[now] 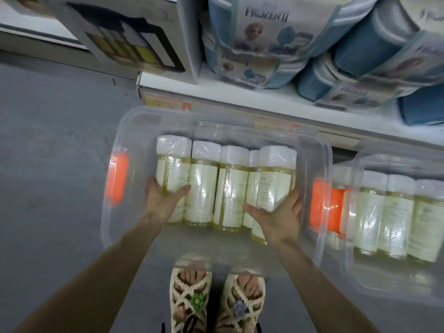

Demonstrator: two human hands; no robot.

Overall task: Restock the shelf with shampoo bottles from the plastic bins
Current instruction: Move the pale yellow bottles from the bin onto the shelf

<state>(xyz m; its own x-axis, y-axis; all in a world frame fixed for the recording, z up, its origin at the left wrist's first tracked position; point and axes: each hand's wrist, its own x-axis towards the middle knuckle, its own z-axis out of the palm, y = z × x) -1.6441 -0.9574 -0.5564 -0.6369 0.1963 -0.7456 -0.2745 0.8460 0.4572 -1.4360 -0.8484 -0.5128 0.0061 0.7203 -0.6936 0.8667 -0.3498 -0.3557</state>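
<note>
- Reaching both arms down into the clear bin on the floor, just ahead of the sandals.
- Wrapping the left hand round the leftmost bottle: thumb curled over the inner side, fingers over the outer side, low on the label.
- Clamping the right hand the same way on the rightmost bottle, overlapping the neighbour beside the thumb and seemingly raised a little.
- Leaving three more wrapped bottles lying side by side between the two hands, white caps pointing away from the wrists.
- Reads as the pick-up step, one bottle per hand, and early in the job, judging by the stock left.
- Squeeze firmly against that slick-looking shrink film; expect some slip otherwise.
- Slide each grip up toward the middle of the body, to stop the cap end from dipping.
- Lift straight up, clearing the rim beyond the knuckles before swinging away.
- Mind the bottle touching the left thumb: likely to roll into the gap.
- Beyond the fingertips and higher up, a white shelf stacked with blue bundles; cannot tell from here where the shampoo space is.
- Outboard of the right hand, past two orange latches, a second bin with more bottles waiting.
</note>
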